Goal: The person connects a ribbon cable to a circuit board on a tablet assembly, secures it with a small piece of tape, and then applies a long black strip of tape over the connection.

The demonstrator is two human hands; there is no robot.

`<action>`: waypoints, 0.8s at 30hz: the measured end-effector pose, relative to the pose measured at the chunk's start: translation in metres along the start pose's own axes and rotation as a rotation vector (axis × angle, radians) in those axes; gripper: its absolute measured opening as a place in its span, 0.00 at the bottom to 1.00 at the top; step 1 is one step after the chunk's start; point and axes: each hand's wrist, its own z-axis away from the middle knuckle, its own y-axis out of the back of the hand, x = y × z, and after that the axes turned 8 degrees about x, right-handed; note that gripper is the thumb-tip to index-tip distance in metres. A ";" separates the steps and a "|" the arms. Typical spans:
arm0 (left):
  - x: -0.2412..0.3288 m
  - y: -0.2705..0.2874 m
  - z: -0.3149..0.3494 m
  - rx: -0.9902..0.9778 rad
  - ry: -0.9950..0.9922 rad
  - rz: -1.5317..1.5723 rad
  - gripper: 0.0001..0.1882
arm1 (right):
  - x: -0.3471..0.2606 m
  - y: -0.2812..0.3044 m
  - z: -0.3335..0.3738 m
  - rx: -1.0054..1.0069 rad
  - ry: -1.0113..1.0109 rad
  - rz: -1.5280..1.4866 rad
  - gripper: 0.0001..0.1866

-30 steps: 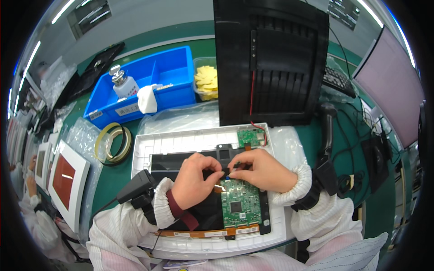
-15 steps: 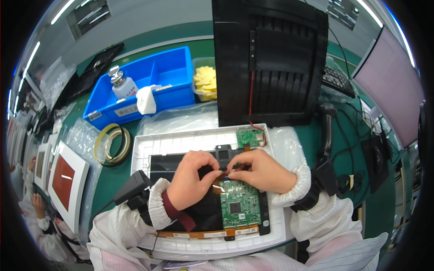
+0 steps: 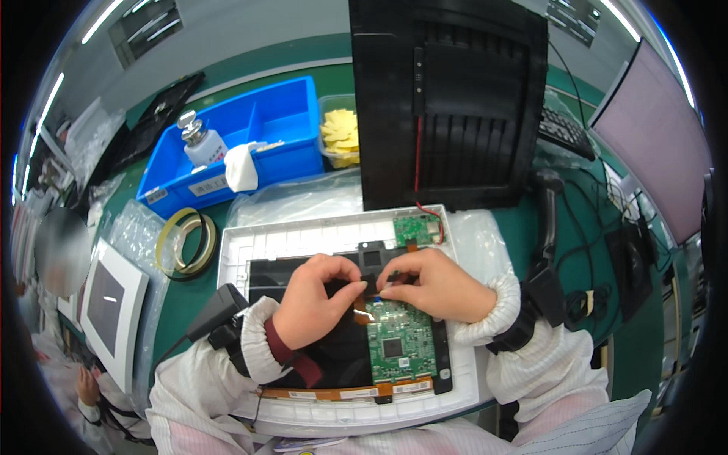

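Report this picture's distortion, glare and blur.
All in the head view: fisheye distortion bows the monitor; a ceiling tube light at upper right glares white; clear plastic sheeting catches highlights; a round blur covers part of a co-worker at left; anything the left hand and right hand pinch is too small to tell.

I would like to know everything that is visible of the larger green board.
The larger green board looks like a flat, rigid circuit board, roughly rectangular, dotted with small parts. A dark square chip sits near its middle, with a small white label just below. It lies over the right part of a black panel, an orange strip running along its lower edge. The right hand covers part of its upper end; whether the fingers touch it is unclear.
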 end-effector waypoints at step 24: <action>-0.007 0.000 -0.004 -0.014 -0.080 -0.028 0.05 | -0.001 0.000 -0.004 -0.018 -0.032 0.031 0.06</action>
